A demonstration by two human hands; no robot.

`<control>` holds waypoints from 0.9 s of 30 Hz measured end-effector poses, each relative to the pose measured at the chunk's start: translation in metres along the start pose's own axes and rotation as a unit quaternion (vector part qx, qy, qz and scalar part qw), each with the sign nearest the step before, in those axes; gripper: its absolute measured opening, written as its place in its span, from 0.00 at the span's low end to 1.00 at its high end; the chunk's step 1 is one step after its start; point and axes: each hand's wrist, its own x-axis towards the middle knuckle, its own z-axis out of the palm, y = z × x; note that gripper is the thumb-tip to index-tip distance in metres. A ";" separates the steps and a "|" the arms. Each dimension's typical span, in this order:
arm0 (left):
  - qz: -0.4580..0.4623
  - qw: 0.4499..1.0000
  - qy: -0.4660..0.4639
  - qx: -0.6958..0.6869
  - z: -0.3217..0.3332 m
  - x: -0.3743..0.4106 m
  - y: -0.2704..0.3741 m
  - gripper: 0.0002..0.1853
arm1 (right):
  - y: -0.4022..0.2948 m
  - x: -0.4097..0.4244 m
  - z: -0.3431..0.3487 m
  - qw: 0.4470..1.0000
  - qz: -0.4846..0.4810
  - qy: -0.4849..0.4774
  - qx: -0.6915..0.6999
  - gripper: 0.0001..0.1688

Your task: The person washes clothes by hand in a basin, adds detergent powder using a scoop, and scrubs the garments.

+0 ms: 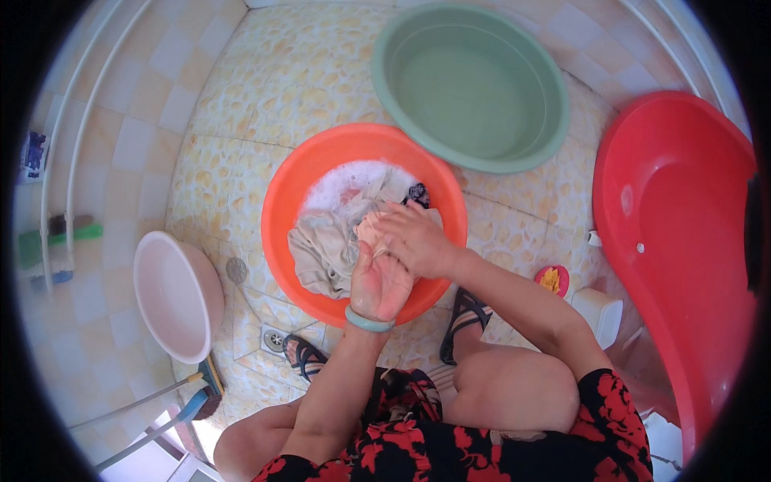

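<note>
An orange plastic basin (280,199) stands on the floor before me, with white suds (337,184) towards its far side. Wet beige cloth (322,241) fills much of it, and a small dark patterned cloth (418,194) lies at its right. My left hand (381,283), a pale green bangle on its wrist, is palm up over the near part of the basin. A peach-coloured cloth (368,230) lies at its fingers. From the right, my right hand (418,238) reaches over this cloth, fingers spread and slightly blurred. How firmly either hand grips the cloth cannot be told.
A green basin (470,90) stands beyond, touching or overlapping the orange rim. At the right is a large red tub (680,241), with a white bin (599,313) near it. A pale pink basin (174,295) leans at the left, near a floor drain (274,340) and a brush (205,403).
</note>
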 end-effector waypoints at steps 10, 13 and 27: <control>0.003 0.999 0.032 0.039 -0.017 0.007 -0.002 0.28 | 0.007 0.002 0.000 0.992 0.086 0.020 0.086 0.21; 0.001 0.998 0.040 0.039 -0.012 0.005 -0.004 0.28 | 0.008 -0.002 0.011 0.887 0.309 0.050 0.340 0.19; 0.049 0.995 0.028 0.086 -0.012 0.006 0.035 0.32 | -0.004 -0.037 -0.020 0.916 0.239 0.054 0.317 0.10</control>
